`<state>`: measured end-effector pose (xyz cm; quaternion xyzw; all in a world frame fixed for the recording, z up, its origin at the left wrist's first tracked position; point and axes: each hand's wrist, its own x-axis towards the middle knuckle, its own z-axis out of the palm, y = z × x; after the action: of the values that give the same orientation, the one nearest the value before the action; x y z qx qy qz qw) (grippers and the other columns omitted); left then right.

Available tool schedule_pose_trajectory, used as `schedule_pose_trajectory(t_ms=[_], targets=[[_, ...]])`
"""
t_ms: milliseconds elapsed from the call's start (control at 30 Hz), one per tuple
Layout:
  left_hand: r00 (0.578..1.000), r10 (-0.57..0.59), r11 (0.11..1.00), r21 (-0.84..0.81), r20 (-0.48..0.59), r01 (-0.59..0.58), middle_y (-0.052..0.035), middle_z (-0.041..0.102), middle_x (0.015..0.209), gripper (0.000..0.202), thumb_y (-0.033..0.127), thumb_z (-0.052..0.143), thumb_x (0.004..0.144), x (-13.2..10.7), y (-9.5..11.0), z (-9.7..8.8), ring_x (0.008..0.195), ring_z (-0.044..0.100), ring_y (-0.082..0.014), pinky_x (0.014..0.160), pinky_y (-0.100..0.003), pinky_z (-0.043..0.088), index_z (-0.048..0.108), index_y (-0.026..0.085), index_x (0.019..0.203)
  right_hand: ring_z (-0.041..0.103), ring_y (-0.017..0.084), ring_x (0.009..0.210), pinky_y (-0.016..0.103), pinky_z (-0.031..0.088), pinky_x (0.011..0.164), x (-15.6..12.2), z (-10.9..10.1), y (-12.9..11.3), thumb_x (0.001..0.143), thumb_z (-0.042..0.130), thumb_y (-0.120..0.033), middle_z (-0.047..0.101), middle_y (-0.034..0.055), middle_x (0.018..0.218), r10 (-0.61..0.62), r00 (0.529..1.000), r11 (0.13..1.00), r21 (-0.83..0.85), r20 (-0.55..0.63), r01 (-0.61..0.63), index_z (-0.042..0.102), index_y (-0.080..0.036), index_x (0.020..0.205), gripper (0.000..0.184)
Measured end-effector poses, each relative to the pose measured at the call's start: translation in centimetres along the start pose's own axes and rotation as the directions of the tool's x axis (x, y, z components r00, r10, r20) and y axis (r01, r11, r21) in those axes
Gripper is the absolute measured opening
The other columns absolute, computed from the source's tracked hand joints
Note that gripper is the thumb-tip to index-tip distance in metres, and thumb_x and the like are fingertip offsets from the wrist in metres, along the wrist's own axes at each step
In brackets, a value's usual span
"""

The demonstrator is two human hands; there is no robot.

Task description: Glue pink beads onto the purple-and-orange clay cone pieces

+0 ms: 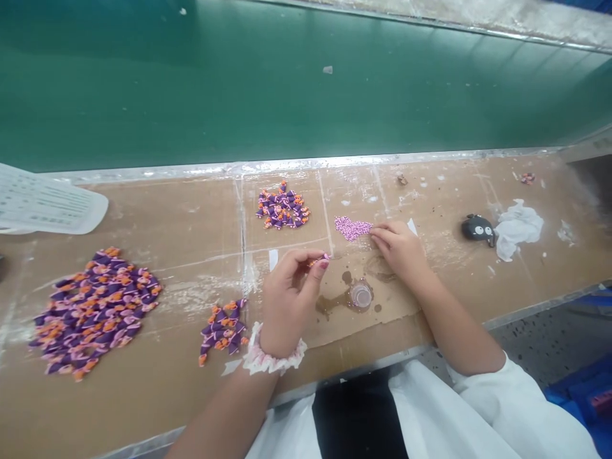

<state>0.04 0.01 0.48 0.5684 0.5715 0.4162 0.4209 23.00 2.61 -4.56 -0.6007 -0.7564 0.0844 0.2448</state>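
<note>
My left hand (292, 290), with a white frilly band at its wrist, pinches a small pink-and-orange piece (325, 257) between thumb and fingers. Most of that piece is hidden by the fingers. At the right edge of a loose pile of tiny pink bits (351, 227), my right hand (399, 248) has its fingertips pressed together; whatever lies between them is too small to see. A little clear round cup (361, 294) stands between my forearms on a cardboard sheet (335, 322), with wet brown stains around it.
Purple, orange and pink pieces lie in a large heap (98, 312), a small cluster (224, 326) and a far cluster (283, 207). A white perforated basket (52, 201) is at left. Rightward are a black object with eyes (478, 227) and crumpled white tissue (519, 229). A green belt (287, 95) runs behind.
</note>
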Motion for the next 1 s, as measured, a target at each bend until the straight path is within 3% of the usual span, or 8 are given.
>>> schedule_pose_trajectory(t_ms=[167,333,533,733,1000], targets=[[0.965,-0.229,0.918,-0.301,0.130,0.258,0.0004,0.064,0.074,0.018,0.034,0.073,0.078,0.2,-0.1,-0.3,0.066,0.058,-0.0123,0.062,-0.023,0.046,0.065,0.019,0.086,0.058,0.025,0.089,0.040,0.049,0.080,0.2,-0.1,0.2,0.092,0.053,-0.017,0.068,0.0075,0.094,0.031,0.999,1.000,0.002,0.025,-0.032,0.069,-0.022,0.087,0.017],[0.911,-0.256,0.821,-0.424,0.325,0.382,0.0022,0.060,0.071,0.018,0.034,0.072,0.080,0.1,-0.2,-0.4,0.065,0.057,-0.0107,0.063,-0.023,0.044,0.064,0.019,0.085,0.052,0.028,0.085,0.044,0.045,0.076,0.5,0.7,0.2,0.092,0.044,-0.014,0.061,0.0121,0.088,0.040,0.999,0.999,-0.011,0.023,-0.040,0.062,-0.018,0.083,0.021],[0.891,-0.203,0.856,-0.368,0.406,0.363,0.0027,0.055,0.066,0.016,0.031,0.061,0.087,-0.4,0.5,0.2,0.061,0.051,-0.0102,0.060,-0.023,0.042,0.058,0.019,0.077,0.054,0.023,0.083,0.037,0.047,0.074,0.0,-0.1,-0.4,0.094,0.039,-0.018,0.058,0.0084,0.088,0.029,0.999,0.998,0.059,-0.016,-0.028,0.055,-0.020,0.086,0.018],[0.911,-0.195,0.888,-0.328,0.364,0.322,0.0026,0.054,0.064,0.015,0.032,0.062,0.085,-0.4,1.0,0.3,0.059,0.050,-0.0107,0.056,-0.022,0.043,0.060,0.019,0.077,0.058,0.024,0.093,0.040,0.048,0.082,0.0,-0.8,0.0,0.092,0.051,-0.018,0.064,0.0080,0.096,0.045,0.999,0.996,0.081,-0.004,-0.045,0.062,-0.022,0.094,0.012],[0.914,-0.189,0.897,-0.316,0.358,0.309,0.0013,0.059,0.067,0.013,0.030,0.065,0.081,-0.2,0.8,0.2,0.060,0.054,-0.0111,0.057,-0.021,0.047,0.061,0.019,0.076,0.055,0.025,0.088,0.042,0.047,0.081,0.1,-0.1,-0.2,0.092,0.052,-0.019,0.067,0.0076,0.094,0.023,0.999,1.000,-0.010,0.034,-0.023,0.065,-0.022,0.085,0.015]])
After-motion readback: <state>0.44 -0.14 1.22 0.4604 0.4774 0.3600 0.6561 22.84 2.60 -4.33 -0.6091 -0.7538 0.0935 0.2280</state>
